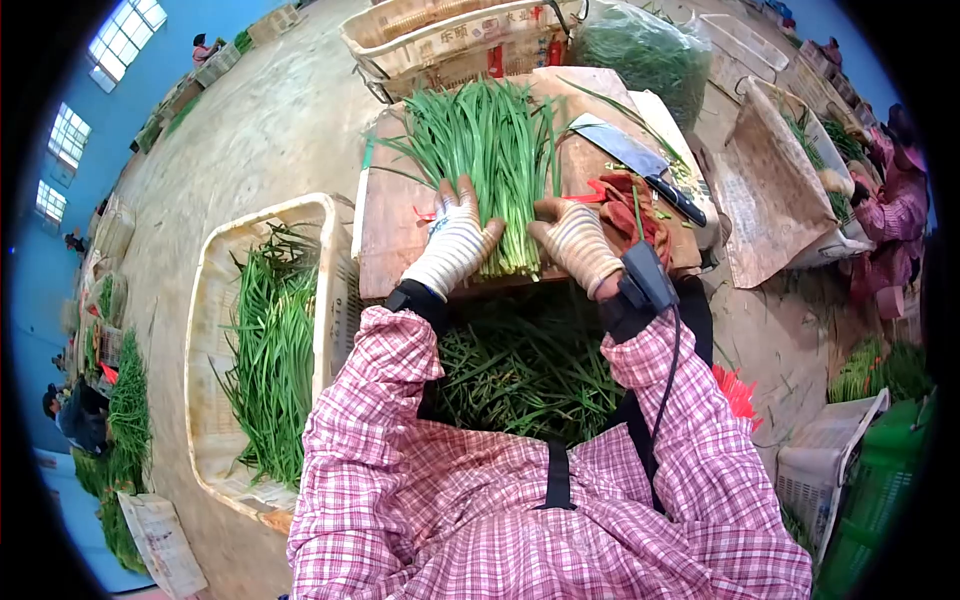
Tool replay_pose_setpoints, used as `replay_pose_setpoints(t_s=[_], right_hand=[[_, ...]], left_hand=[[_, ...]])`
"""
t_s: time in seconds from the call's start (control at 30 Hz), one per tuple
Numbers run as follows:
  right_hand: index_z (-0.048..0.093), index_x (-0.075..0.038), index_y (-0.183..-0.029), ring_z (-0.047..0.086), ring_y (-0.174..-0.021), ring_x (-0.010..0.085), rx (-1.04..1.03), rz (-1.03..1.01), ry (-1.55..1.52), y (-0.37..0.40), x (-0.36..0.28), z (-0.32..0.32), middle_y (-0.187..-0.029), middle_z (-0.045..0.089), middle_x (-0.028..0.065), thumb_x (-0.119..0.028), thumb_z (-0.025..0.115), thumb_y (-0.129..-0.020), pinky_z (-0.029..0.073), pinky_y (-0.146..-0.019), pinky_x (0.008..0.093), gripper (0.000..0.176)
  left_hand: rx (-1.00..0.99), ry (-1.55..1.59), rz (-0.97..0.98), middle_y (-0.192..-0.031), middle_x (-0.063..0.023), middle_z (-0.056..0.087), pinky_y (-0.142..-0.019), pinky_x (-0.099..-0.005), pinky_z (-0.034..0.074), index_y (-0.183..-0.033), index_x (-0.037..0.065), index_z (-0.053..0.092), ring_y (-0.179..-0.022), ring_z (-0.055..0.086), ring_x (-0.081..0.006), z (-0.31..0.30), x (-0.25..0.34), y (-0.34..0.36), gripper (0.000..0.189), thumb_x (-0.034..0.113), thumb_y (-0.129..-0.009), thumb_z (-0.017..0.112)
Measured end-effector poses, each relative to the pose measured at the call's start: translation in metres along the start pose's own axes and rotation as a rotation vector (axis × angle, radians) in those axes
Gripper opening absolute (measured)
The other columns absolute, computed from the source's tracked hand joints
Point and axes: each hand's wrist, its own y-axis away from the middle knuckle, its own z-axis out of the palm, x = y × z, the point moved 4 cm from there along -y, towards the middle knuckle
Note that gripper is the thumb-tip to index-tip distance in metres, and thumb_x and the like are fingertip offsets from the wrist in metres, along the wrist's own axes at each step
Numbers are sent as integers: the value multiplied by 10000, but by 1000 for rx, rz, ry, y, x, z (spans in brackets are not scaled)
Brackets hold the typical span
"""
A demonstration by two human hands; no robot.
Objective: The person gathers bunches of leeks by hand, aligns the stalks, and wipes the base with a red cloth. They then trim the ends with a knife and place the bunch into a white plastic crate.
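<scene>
A loose bunch of green garlic chives (490,140) lies on a wooden board (390,225), leaves pointing away and pale cut ends toward me. My left hand (455,240), in a striped white glove, rests against the bunch's left side with its fingers stretched out. From the right, my gloved right hand (580,240) touches the stems near their base, thumb and fingers apart. Neither hand is wrapped round the bunch. To the right of the chives lie a broad-bladed knife (625,148) with a black handle and a crumpled reddish-brown cloth (640,210).
A white crate (330,260) of chives stands at my left. More chive leaves (525,370) lie below the board. Beyond it are a large crate (450,45) and a clear plastic bag (645,55) of greens. A co-worker (890,210) sits at the right.
</scene>
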Motion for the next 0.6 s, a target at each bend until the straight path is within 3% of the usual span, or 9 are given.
replay_pose_setpoints(t_s=[0.17,0.27,0.37,0.4,0.43,0.5,0.53,0.57,0.6], right_hand=[[667,36,-1193,715,-907,358,-24,98,-164,9,-6,-21,-1010,730,233,-255,678,-878,555,-806,423,429],[673,18,-1116,684,-893,405,269,-58,83,9,0,-36,-927,709,252,-218,613,-917,535,-814,454,315],[674,14,-1061,662,-924,442,257,-130,198,-10,27,-14,-913,689,274,-183,582,-897,525,-823,482,272],[676,13,-1059,659,-926,447,263,-209,295,-10,22,-9,-916,688,274,-175,576,-891,523,-823,488,271],[677,16,-1064,654,-928,456,199,-245,206,-12,16,-3,-937,682,289,-154,550,-882,519,-812,499,279],[679,16,-1106,662,-896,443,51,-302,229,-20,27,6,-953,686,295,-116,518,-873,523,-794,478,313],[676,25,-1134,676,-870,415,0,-115,-17,-18,26,7,-943,693,282,-114,529,-870,525,-784,463,333],[654,40,-1177,688,-870,390,-42,-222,165,-12,-2,-7,-962,702,270,-136,547,-898,529,-787,449,347],[636,44,-1213,695,-914,356,44,-147,333,-9,-19,-17,-1037,710,252,-151,570,-926,529,-815,432,352]], left_hand=[[8,2,-48,-1608,-375,46,-1223,-506,164,-1590,-7,59,-1509,80,-509,-21,14,15,1054,549,-896,625],[38,16,-33,-1616,-359,57,-1230,-488,149,-1591,-10,64,-1518,72,-487,-19,11,13,1071,604,-900,605],[5,2,12,-1646,-300,39,-1233,-476,133,-1595,8,64,-1533,56,-441,-9,2,7,1046,561,-906,624],[3,-49,-4,-1636,-316,79,-1223,-461,189,-1592,7,85,-1525,127,-437,-10,4,9,1013,530,-913,625],[-190,199,20,-1615,-324,153,-1206,-448,237,-1586,2,120,-1505,202,-425,-32,33,23,983,507,-915,631],[-311,375,57,-1545,-324,324,-1158,-417,332,-1564,-8,210,-1436,363,-390,-54,42,35,910,456,-916,648],[-280,289,76,-1496,-316,421,-1128,-400,379,-1549,-12,266,-1386,450,-367,-41,24,29,868,429,-914,660],[45,183,109,-1456,-290,478,-1114,-388,394,-1526,-12,323,-1353,487,-349,-20,13,23,816,408,-914,664],[352,51,153,-1416,-264,536,-1101,-376,409,-1503,-12,381,-1320,524,-330,-13,-2,25,767,388,-915,668]])
